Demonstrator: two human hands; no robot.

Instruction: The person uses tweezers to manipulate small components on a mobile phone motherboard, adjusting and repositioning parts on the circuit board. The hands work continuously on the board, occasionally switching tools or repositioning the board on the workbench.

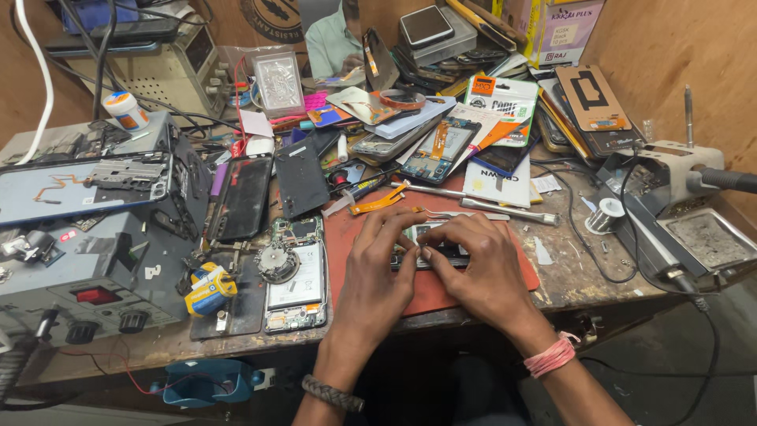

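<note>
We see both hands meeting over a small opened phone (430, 251) that lies on the red mat (473, 296) at the front middle of the worktop (587, 276). The left hand (377, 268) covers the phone's left end, the right hand (479, 264) its right end — their fingertips touch it near the middle, pinched together on some tiny part we cannot make out. Just left of the mat lies a second opened phone (296, 272) with its board bare, a round grey part resting on it. A yellow-and-blue tube (206, 288) sits further left, beside a grey power supply (87, 272). Metal tweezers (465, 213) lie just behind the hands — near an orange flex cable (378, 201).
</note>
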